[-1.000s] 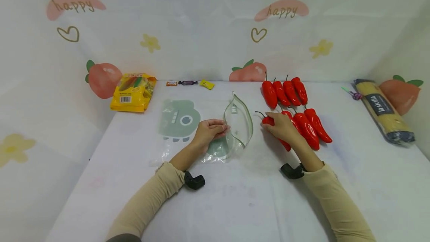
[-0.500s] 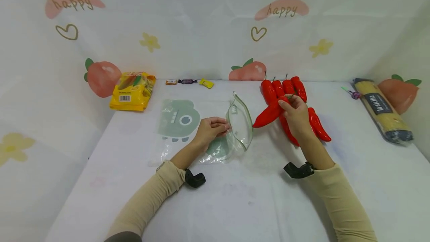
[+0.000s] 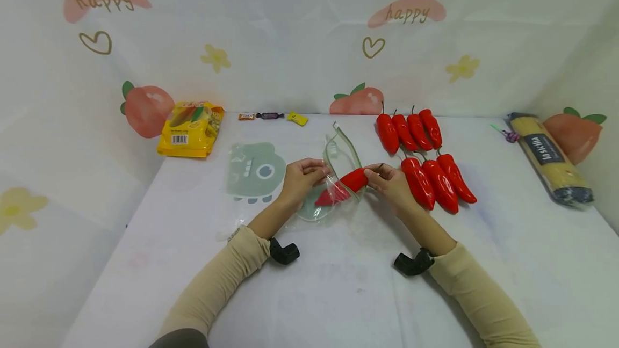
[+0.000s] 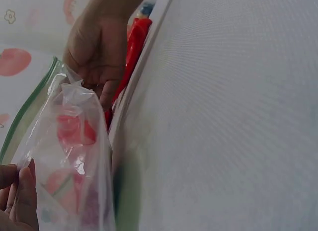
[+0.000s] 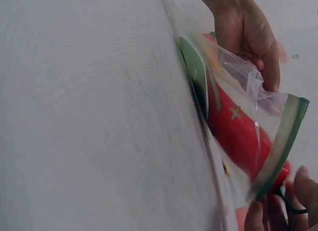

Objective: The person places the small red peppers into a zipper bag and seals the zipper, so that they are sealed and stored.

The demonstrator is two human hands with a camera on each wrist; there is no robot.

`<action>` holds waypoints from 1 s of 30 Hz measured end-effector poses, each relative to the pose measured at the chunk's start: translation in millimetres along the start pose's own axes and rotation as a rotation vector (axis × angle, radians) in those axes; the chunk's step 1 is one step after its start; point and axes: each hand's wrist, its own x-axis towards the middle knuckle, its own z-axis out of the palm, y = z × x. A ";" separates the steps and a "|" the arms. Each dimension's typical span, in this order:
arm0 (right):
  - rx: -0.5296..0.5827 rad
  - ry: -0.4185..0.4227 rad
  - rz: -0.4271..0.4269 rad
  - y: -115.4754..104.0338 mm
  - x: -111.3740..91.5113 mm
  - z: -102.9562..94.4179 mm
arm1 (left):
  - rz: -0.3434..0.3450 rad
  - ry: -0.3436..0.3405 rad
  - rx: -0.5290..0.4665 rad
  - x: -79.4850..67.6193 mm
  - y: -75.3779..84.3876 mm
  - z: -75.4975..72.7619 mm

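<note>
A clear zip bag (image 3: 261, 203) with a green dinosaur print lies on the table, its green-edged mouth spread and facing right. My left hand (image 3: 301, 181) pinches the bag's film near that mouth. With its tip inside the bag, a red chili pepper (image 3: 353, 180) points left. My right hand (image 3: 389, 184) holds this pepper by its stem end at the opening. Through the film in the right wrist view, most of the pepper (image 5: 238, 136) shows inside the bag. Several more red peppers (image 3: 439, 184) lie in two rows right of my right hand.
A yellow snack bag (image 3: 186, 133) stands at the back left. Small wrapped candies (image 3: 270, 116) lie along the back edge. At the right are a lollipop (image 3: 510, 136) and a pack of pasta (image 3: 548, 157). A printed cloth (image 3: 290, 31) hangs behind the table.
My right hand lifted one pepper from the front row, turned it tip-left and moved it left into the bag's mouth. My left hand stays on the bag, raised slightly.
</note>
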 end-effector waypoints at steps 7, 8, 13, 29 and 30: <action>-0.362 -0.102 -0.105 6.1 1.2 5.0 | 0.000 0.019 -0.031 -0.2 3.8 0.0; -0.393 -0.110 -0.128 5.9 0.8 5.3 | -0.001 0.016 -0.027 -0.3 4.0 -0.1; -0.420 -0.118 -0.210 0.6 -0.5 -4.0 | -0.011 0.004 0.016 -1.0 3.2 -2.1; -0.493 0.192 -0.060 -21.8 -4.5 -70.6 | -0.014 -0.009 0.028 -3.2 1.6 -5.4; -0.524 0.185 -0.055 -19.9 -2.9 -71.2 | -0.014 -0.011 0.027 -3.1 1.6 -5.3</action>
